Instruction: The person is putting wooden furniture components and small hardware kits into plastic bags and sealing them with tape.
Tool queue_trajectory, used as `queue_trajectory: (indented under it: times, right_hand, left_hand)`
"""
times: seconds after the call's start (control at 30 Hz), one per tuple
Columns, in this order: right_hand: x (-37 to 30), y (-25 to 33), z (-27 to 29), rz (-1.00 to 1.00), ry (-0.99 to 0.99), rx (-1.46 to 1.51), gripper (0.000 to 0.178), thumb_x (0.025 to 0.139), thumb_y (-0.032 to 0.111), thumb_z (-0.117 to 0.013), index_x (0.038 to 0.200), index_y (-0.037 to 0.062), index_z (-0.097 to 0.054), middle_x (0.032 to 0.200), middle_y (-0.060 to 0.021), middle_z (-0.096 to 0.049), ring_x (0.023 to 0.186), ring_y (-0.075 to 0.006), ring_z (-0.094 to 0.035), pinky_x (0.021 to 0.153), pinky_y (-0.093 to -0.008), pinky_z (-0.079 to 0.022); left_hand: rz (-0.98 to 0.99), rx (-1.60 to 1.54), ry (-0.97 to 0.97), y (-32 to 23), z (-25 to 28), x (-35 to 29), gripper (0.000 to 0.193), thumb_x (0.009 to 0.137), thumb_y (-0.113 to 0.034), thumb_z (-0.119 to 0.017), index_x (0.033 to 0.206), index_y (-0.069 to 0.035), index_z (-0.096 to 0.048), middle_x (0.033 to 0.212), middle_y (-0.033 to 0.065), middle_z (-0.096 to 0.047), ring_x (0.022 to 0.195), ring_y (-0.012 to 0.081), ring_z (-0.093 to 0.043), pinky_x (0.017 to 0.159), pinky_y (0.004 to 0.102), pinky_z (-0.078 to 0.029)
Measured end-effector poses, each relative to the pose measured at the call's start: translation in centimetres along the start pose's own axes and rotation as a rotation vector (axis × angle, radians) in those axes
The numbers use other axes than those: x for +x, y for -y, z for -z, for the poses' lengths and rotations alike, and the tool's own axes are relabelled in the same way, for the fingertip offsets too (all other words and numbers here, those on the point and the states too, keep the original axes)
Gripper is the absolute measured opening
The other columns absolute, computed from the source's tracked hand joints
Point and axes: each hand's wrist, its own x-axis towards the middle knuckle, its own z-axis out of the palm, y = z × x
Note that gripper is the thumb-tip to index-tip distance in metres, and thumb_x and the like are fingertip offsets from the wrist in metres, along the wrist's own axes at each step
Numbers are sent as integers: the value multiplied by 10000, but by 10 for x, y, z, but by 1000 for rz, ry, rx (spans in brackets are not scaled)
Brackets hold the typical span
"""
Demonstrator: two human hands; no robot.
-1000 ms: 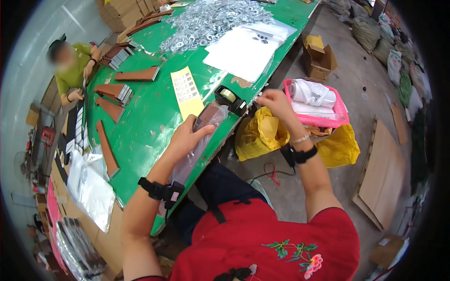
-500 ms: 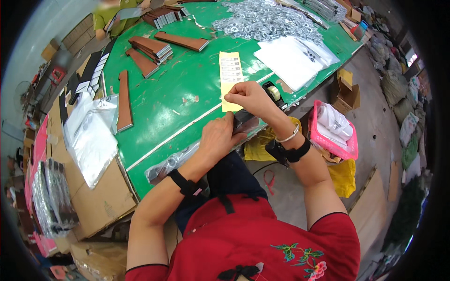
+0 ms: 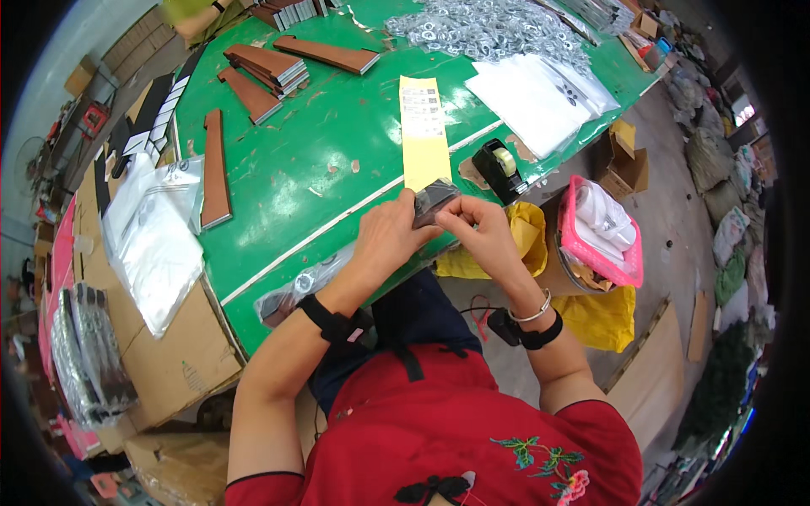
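A long package in clear plastic (image 3: 299,291) lies along the near edge of the green table, with dark material showing at its right end. My left hand (image 3: 386,234) grips the package near that end, fingers over the top and thumb on the near side. At the end itself, my right hand (image 3: 485,232) has thumb and forefinger closed on the package's edge. Any small piece between those fingertips is hidden. Just beyond the package lies a yellow sheet of printed white labels (image 3: 424,139), its lower part bare. A black tape dispenser (image 3: 499,171) stands to the right of it.
Brown strip-shaped pieces (image 3: 217,169) lie at left and far left. Metal rings (image 3: 489,34) are heaped at the back, near white plastic bags (image 3: 540,101). Clear bags (image 3: 160,244) overhang the left edge. A pink basket (image 3: 599,236) stands right. A co-worker's arm (image 3: 198,21) shows far left.
My right hand has come down from above the label sheet to the package's end, uncovering the tape dispenser. The package's dark end has shifted slightly up. The label sheet's lower part now shows bare.
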Motion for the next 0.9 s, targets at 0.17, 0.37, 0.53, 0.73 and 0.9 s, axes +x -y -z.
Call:
queue_trajectory:
  times: [0.17, 0.37, 0.53, 0.73, 0.9]
  right_hand:
    - [-12, -14, 3, -113, 27, 168, 141, 927, 134, -647, 895, -3, -657, 728, 75, -568, 645, 10, -447, 556, -177, -317]
    - [-15, -29, 4, -173, 36, 311, 121, 928, 127, -653, 917, 6, -657, 766, 79, -570, 676, 14, -463, 581, -168, -329]
    - [-15, -20, 0, -142, -17, 364, 147, 913, 140, -665, 875, -2, -663, 656, 86, -517, 591, 13, -410, 510, -191, -285]
    - [-15, -30, 1, -170, -23, 349, 145, 910, 139, -668, 879, -2, -659, 662, 88, -520, 590, 15, -410, 511, -187, -285]
    - [-17, -37, 0, -183, -32, 375, 146, 911, 140, -668, 881, -2, -660, 660, 91, -516, 585, 15, -399, 507, -191, -274]
  left_hand:
    - [50, -60, -6, 3, 0, 3, 709, 721, -431, -808, 1125, 51, -481, 813, 220, -677, 780, 386, -678, 650, 452, -523]
    - [49, -94, 40, 6, -1, 9, 1208, 720, -421, -807, 1514, 65, -37, 837, 240, -679, 779, 394, -680, 653, 445, -531]
    - [137, -135, 125, 4, 5, 13, 1291, 708, -364, -828, 1531, -6, 100, 915, 273, -677, 793, 404, -680, 672, 449, -532]
    - [50, -111, 31, 13, 3, 14, 1259, 696, -322, -842, 1560, -91, 44, 929, 281, -678, 828, 409, -676, 751, 453, -523]
    - [97, -85, 194, 3, 14, 18, 1078, 746, -341, -800, 1575, -203, -125, 912, 253, -674, 834, 391, -666, 746, 454, -507]
